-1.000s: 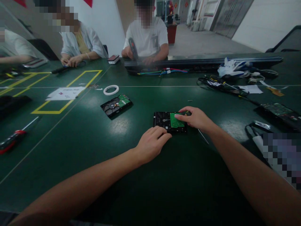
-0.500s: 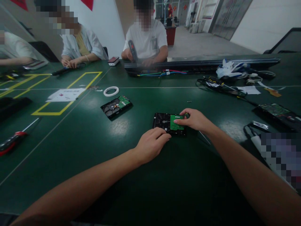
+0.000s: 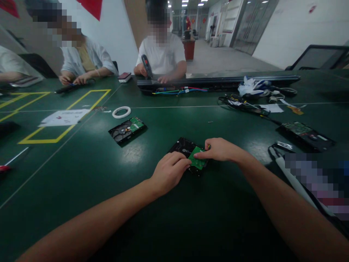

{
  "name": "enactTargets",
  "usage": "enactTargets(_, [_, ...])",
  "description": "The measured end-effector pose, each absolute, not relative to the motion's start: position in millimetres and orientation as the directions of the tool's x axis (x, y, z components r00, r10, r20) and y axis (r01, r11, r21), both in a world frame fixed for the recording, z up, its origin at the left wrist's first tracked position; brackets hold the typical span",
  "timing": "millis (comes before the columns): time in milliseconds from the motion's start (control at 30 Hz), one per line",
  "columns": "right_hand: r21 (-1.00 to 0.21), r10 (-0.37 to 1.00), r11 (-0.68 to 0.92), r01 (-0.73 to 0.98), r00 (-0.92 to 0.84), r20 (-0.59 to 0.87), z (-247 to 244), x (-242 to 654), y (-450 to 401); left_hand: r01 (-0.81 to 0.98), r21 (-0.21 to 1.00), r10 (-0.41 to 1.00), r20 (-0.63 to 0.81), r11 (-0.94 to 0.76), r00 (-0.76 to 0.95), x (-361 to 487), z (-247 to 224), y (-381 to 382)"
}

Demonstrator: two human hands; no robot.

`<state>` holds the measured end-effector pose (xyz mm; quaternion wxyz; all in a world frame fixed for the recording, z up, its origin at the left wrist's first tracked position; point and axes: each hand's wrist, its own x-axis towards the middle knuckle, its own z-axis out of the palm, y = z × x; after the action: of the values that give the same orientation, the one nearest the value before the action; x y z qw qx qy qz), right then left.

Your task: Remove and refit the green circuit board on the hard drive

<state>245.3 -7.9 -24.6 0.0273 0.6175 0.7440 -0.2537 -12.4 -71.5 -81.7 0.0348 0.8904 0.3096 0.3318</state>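
A black hard drive (image 3: 182, 145) with a green circuit board (image 3: 198, 162) facing up lies at a slant on the green table. My left hand (image 3: 169, 171) is closed at its near left edge, fingertips against the board. From the right, my right hand (image 3: 220, 149) is closed on the drive, its thumb lying on the board. A small dark and yellow bit of a tool shows by the right index finger; the rest is hidden. Another hard drive (image 3: 127, 131) rests to the left, out of reach of both hands.
A white tape roll (image 3: 121, 112) and paper sheet (image 3: 64, 116) lie at the left, a screwdriver (image 3: 16, 156) at the far left. Tiny screws (image 3: 210, 122) sit beyond my hands. Cables (image 3: 242, 103) and a third drive (image 3: 307, 135) are at the right. Co-workers sit opposite.
The hard drive has turned clockwise between my hands, and its near right corner points towards me. The thin metal shaft beneath my right hand no longer shows. The view has shifted right and up.
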Motion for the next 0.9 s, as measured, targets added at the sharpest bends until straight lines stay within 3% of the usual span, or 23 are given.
enactTargets(167, [-0.424, 0.899, 0.061, 0.904, -0.234, -0.371, -24.4, 249.7, -11.0, 0.512, 0.325, 0.596, 0.571, -0.795, 0.564, -9.5, -80.6, -69.6])
enactTargets(267, [-0.492, 0.95, 0.056, 0.869, -0.198, -0.242, -22.2, 252.3, -13.9, 0.505, 0.399, 0.639, 0.566, -0.766, 0.521, -3.7, -71.0, -62.5])
enactTargets(367, [-0.54, 0.961, 0.246, 0.805, -0.276, 0.026, -14.4, 249.2, -22.3, 0.433, 0.603, 0.741, 0.51, -0.67, 0.436, 9.7, -57.0, -51.6])
enactTargets(467, [-0.654, 0.924, 0.362, 0.664, -0.346, 0.159, -6.3, 241.6, -32.9, 0.279, 0.868, 0.898, 0.334, -0.412, 0.287, 27.4, -48.7, -41.2])
enactTargets(533, [-0.711, 0.915, 0.383, 0.589, -0.348, 0.205, -3.7, 237.5, -37.8, 0.121, 0.95, 0.937, 0.254, -0.289, 0.241, 36.7, -48.3, -36.5])
enactTargets(700, [-0.781, 0.917, 0.356, 0.513, -0.354, 0.185, -6.5, 235.6, -38.8, -0.035, 0.987, 0.962, 0.163, -0.159, 0.218, 40.0, -53.3, -31.5])
enactTargets(900, [-0.749, 0.92, 0.377, 0.545, -0.314, 0.235, -18.5, 234.0, -31.7, -0.047, 0.996, 0.975, 0.084, -0.076, 0.207, 33.4, -50.5, -29.5])
